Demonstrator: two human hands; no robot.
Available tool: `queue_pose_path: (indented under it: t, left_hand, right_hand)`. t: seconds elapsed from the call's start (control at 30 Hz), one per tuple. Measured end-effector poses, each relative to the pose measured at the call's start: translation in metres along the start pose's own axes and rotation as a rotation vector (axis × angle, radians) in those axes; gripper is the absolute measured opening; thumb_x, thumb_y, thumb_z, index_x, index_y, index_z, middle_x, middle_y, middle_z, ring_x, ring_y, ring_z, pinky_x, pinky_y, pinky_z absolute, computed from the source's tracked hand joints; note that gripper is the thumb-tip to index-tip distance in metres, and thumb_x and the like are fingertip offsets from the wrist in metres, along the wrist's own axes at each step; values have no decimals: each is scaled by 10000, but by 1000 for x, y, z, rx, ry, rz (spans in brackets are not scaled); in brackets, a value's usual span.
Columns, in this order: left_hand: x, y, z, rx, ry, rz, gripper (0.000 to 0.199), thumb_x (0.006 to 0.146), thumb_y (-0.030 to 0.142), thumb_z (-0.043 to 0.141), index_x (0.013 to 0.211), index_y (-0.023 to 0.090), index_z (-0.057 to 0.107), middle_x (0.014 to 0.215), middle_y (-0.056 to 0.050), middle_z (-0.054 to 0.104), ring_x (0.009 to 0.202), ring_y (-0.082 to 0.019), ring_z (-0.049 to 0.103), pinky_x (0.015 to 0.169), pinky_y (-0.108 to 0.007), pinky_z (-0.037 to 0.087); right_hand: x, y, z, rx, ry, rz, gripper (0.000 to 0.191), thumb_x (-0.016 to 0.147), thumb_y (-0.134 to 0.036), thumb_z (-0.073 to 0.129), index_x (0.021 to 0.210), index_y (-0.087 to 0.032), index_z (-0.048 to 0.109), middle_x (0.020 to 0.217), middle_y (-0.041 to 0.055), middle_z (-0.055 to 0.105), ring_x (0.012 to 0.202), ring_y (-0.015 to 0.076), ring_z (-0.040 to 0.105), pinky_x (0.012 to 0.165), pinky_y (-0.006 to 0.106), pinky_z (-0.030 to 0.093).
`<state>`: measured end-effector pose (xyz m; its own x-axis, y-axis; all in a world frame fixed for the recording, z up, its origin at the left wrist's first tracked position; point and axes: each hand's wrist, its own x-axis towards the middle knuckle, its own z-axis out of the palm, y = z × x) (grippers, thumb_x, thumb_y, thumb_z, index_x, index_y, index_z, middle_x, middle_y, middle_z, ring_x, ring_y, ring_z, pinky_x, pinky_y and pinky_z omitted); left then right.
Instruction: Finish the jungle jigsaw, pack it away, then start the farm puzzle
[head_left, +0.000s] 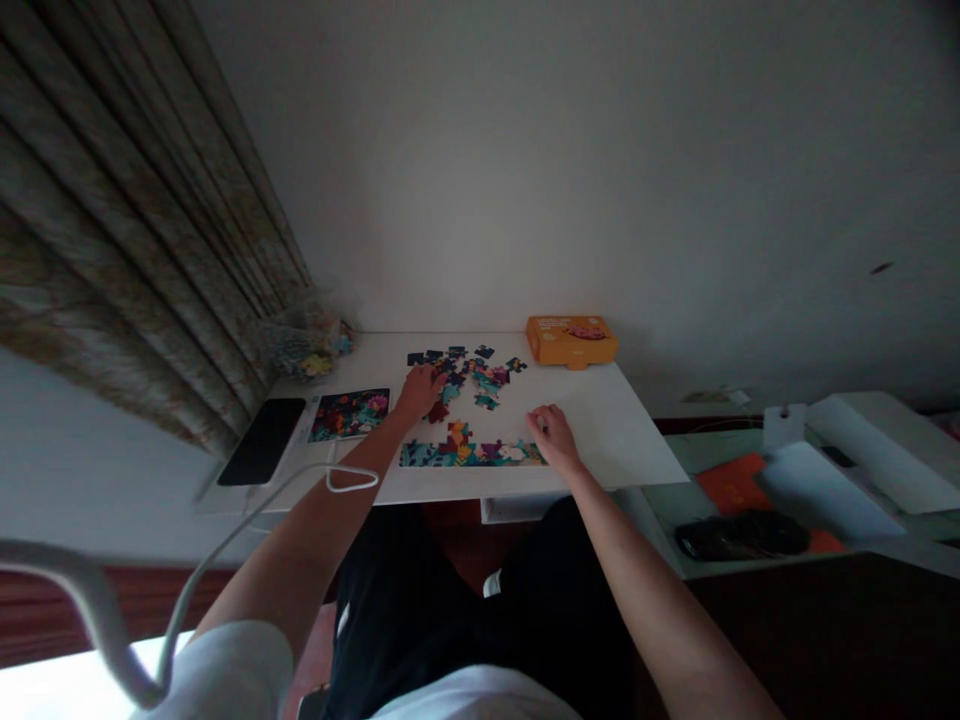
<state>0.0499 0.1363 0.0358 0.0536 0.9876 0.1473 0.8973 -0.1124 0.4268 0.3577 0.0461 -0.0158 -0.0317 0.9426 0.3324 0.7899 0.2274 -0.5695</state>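
Loose puzzle pieces [491, 376] lie scattered over the middle of the white table [600, 430]. My left hand [420, 390] reaches onto the left side of this pile, its fingers bent over dark pieces; whether it grips one is too small to tell. Along the near edge runs a joined strip of puzzle [487, 456], with a few orange pieces standing up from its row at the left. My right hand [551, 432] rests at the strip's right end, fingers curled, and what it may hold is hidden. A colourful picture card [349, 414] lies left of my left hand.
An orange box [572, 341] stands at the back right. A black phone [262, 441] lies at the left edge, with a clear bag [304, 345] behind it. A white cable [352, 480] loops over my left forearm. A shelf with boxes stands on the right.
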Motion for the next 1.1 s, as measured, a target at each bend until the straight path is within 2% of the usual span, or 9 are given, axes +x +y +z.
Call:
queue_pose_path:
  t: [0.13,0.23,0.3,0.43,0.6,0.7,0.8,0.9,1.1]
  left_hand:
    - [-27,-7,5,100,59,159,393,1013,357,542,1336,139,592,1418,-197,570,1368,-306,507,1158,-447,378]
    - [-63,-5,7,98,-18,404,360,997,328,553,1321,192,632,1377,-146,629,1334,-281,552,1232,-484,303]
    - [-86,-2,10,89,-68,501,382,981,358,588,1330,211,639,1361,-125,657,1316,-281,575,1263,-516,253]
    - [-114,2,19,53,-74,497,473,973,421,618,1397,212,606,1389,-125,658,1353,-289,561,1278,-539,228]
    - [-118,2,22,11,-35,475,460,972,415,630,1398,243,606,1373,-109,675,1328,-290,579,1248,-555,261]
    - [-117,4,19,-2,-31,471,430,966,414,640,1365,254,624,1340,-100,693,1299,-290,594,1229,-552,268]
    - [-119,6,16,-5,-22,441,408,958,406,651,1334,248,634,1317,-99,699,1291,-295,594,1224,-556,254]
    - [-121,8,15,1,-16,421,406,946,360,656,1335,246,628,1304,-104,696,1288,-302,589,1219,-568,241]
    - [-118,4,13,-69,-56,396,427,901,317,723,1306,225,620,1279,-112,679,1304,-313,556,1204,-556,263]
  right_hand:
    - [4,13,3,155,96,124,306,984,-448,431,980,-227,643,977,84,626,940,261,594,886,383,493]
    - [5,20,4,173,120,146,296,860,-372,545,1078,-206,658,999,84,610,921,264,574,886,393,491]
    - [7,24,6,172,115,159,350,799,-306,550,1116,-200,655,993,76,599,911,258,569,892,393,489]
    - [16,21,16,200,99,185,357,763,-280,584,1109,-199,613,971,51,597,877,236,574,880,391,501]
    - [43,-18,39,176,-24,-35,273,802,-247,669,1066,-223,606,1023,63,635,976,254,615,940,429,518]
    - [66,-46,49,124,-21,-173,359,849,-257,711,1195,-228,619,1234,121,628,1200,292,591,1060,465,486]
    - [78,-61,52,62,42,-213,424,915,-314,685,1316,-212,593,1451,174,538,1405,327,470,1157,517,416]
    - [66,-59,49,-13,59,-169,389,978,-349,599,1334,-191,597,1487,200,527,1437,339,443,1158,551,404]
    - [-6,-42,28,-178,-92,-181,425,968,-498,623,1266,-197,650,1459,197,568,1375,355,508,1154,613,366]
